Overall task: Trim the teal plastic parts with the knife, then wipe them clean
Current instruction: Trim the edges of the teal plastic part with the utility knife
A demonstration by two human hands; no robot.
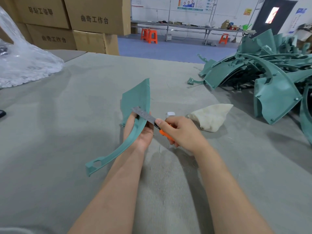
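My left hand grips a teal plastic part at its middle, above the grey felt table. The part has a broad flat upper end and a long curved arm running down to the left. My right hand holds an orange utility knife with the thumb on top. Its grey blade lies against the part's edge just above my left fingers. A cream cloth lies crumpled on the table to the right of my right hand.
A heap of teal parts fills the table's right side. A small white object sits behind my right hand. A clear plastic bag lies at the far left. Cardboard boxes stack up behind the table.
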